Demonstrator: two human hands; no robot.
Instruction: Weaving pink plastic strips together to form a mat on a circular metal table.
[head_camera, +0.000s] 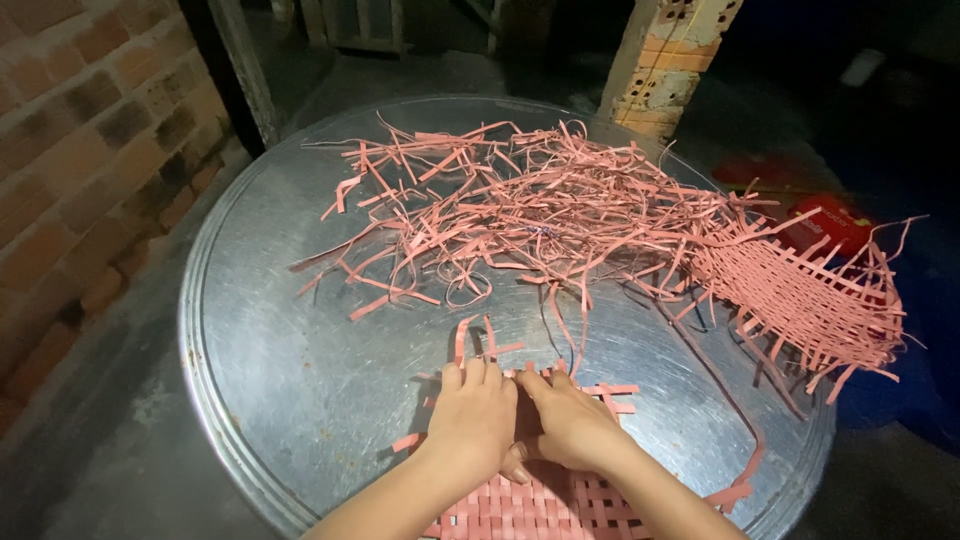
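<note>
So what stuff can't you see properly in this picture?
- Woven pink mat: its near part is cut off by the bottom edge of the head view, and the left hand and right hand cover its top edge.
- Fingertips: pressed together, so which strip they pinch is hidden.
- Red thing beyond the round metal tray: too dark, and half hidden behind the half-woven basket.
- Background beyond the brick pillar: too dark to make out.
</note>
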